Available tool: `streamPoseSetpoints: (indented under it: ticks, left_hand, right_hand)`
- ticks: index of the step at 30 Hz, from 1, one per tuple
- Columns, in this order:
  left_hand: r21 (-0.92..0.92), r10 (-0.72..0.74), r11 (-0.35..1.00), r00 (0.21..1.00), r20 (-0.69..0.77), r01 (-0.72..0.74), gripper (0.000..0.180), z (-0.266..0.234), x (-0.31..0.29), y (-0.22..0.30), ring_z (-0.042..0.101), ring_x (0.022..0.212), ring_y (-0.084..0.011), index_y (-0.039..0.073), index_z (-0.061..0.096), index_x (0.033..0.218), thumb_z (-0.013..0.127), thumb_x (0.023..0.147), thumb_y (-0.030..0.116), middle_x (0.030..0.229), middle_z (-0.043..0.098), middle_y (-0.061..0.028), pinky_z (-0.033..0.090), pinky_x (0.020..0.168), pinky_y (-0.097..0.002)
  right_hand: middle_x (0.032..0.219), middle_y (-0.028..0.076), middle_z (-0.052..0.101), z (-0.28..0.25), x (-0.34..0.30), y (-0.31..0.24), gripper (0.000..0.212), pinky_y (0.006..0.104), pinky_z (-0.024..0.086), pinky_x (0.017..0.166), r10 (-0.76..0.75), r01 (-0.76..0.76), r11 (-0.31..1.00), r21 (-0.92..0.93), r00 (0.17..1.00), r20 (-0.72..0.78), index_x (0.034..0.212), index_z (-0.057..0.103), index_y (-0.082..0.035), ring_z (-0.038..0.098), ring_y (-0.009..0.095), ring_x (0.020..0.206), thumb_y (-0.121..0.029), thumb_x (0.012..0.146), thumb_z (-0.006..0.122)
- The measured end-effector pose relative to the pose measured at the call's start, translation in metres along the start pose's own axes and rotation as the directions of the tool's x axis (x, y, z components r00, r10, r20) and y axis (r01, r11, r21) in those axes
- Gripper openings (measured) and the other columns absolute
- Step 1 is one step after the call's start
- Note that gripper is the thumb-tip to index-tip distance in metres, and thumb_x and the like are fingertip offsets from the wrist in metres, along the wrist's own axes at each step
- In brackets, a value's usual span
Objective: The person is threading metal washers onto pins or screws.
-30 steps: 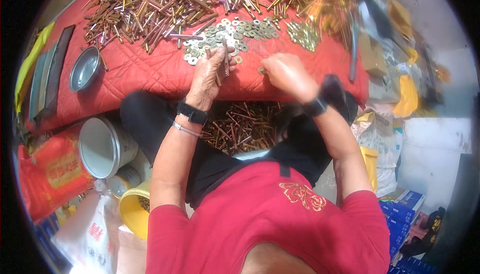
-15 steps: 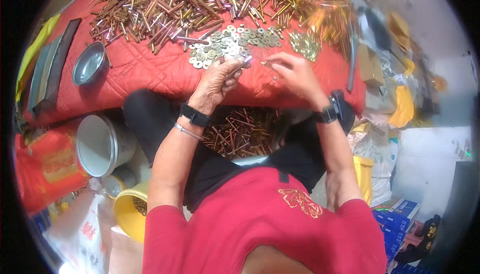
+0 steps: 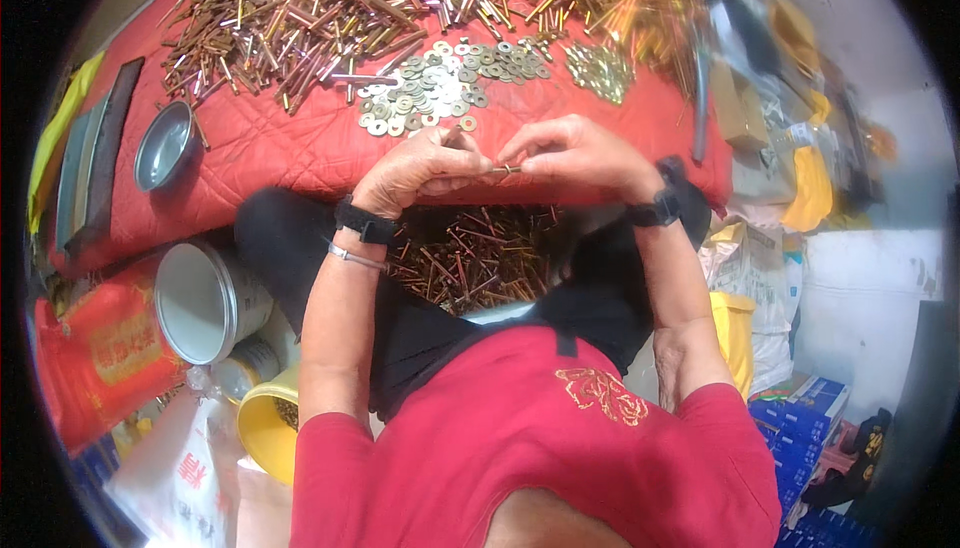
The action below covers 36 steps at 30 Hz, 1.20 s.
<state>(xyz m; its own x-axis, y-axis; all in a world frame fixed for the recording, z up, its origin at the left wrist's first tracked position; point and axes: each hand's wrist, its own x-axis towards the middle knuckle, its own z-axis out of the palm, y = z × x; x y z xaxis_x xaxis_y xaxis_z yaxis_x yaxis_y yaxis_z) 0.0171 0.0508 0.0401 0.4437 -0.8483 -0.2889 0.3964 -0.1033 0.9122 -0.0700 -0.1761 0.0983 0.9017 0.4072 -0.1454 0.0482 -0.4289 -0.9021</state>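
Over the near edge of the red quilted cloth, my hands meet fingertip to fingertip. My left hand (image 3: 425, 170) is closed round a thin metal rod (image 3: 503, 170), most of which the fingers hide. At the rod's exposed end, my right hand (image 3: 575, 156) pinches with thumb and forefinger; any small part there is too small to name. Flat metal washers (image 3: 425, 93) lie spread just beyond my left hand. A heap of small shiny brass-coloured pieces (image 3: 598, 73) lies beyond my right hand. Long metal rods (image 3: 330, 13) are piled along the far side.
Below my hands, between my legs, is a container of more rods (image 3: 475, 258). A metal bowl (image 3: 165, 146) sits on the cloth (image 3: 270, 158) at left. Lower left stand a white bucket (image 3: 195, 303) and a yellow bucket (image 3: 262, 428). Blue boxes (image 3: 800, 418) are stacked lower right.
My right hand has come left and slightly down to meet the rod's end. My left hand has lowered a little, turning the rod level. The view has shifted slightly.
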Motion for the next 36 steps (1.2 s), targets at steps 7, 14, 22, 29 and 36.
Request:
streamPoseSetpoints:
  ticks: [7,14,22,29,36]
  left_hand:
    - [-0.782,0.131,0.567,0.965,-0.227,-0.260,0.022,-0.005,0.025,-0.021,0.039,0.048,-0.0034,-0.003,0.055,0.095,0.061,0.090,0.018,0.074,0.057,-0.0079,0.029,0.036,-0.0161]
    - [-0.507,0.061,0.822,0.926,-0.374,-0.259,0.023,0.040,0.031,-0.027,0.034,0.043,-0.0031,0.012,0.054,0.090,0.063,0.091,0.033,0.060,0.044,0.0058,0.022,0.035,-0.0167]
    - [-0.577,-0.026,0.745,0.849,-0.528,-0.336,0.029,0.003,0.030,-0.024,0.036,0.041,-0.0050,0.004,0.057,0.102,0.054,0.095,0.032,0.065,0.055,-0.0012,0.025,0.034,-0.0166]
    - [-0.605,0.063,0.714,0.893,-0.445,-0.351,0.024,0.000,0.030,-0.023,0.038,0.045,-0.0053,0.006,0.057,0.100,0.052,0.096,0.029,0.060,0.047,0.0020,0.029,0.039,-0.0185]
    - [-0.426,0.116,0.835,0.868,-0.484,-0.349,0.029,0.014,0.023,-0.012,0.031,0.043,-0.0012,0.002,0.061,0.109,0.061,0.091,0.025,0.058,0.041,0.0075,0.022,0.037,-0.0167]
  right_hand:
    - [0.081,-0.002,0.057,0.027,0.013,0.009,0.018,0.0210,0.045,0.071,0.194,-0.071,0.937,0.343,0.921,-0.339,0.104,0.064,-0.004,0.054,0.006,0.079,-0.015,0.091,0.060]
    - [0.097,0.003,0.056,0.055,0.062,0.013,0.021,0.0254,0.046,0.077,-0.168,0.311,0.950,0.011,0.540,-0.825,0.104,0.063,-0.001,0.056,0.010,0.086,-0.019,0.095,0.056]
    - [0.085,0.013,0.062,-0.053,0.047,0.104,0.011,0.0403,0.048,0.073,-0.395,-0.181,0.827,-0.533,0.488,-0.779,0.090,0.064,-0.005,0.060,0.033,0.080,-0.011,0.082,0.063]
    - [0.091,0.014,0.059,-0.071,0.080,0.120,0.017,0.0447,0.049,0.074,-0.278,-0.435,0.665,-0.607,0.610,-0.742,0.089,0.057,-0.005,0.059,0.035,0.087,-0.015,0.078,0.064]
    - [0.097,0.013,0.062,-0.031,0.055,0.062,0.017,0.0398,0.049,0.077,-0.280,-0.012,0.924,-0.382,0.661,-0.697,0.100,0.061,-0.004,0.061,0.032,0.091,-0.008,0.084,0.055]
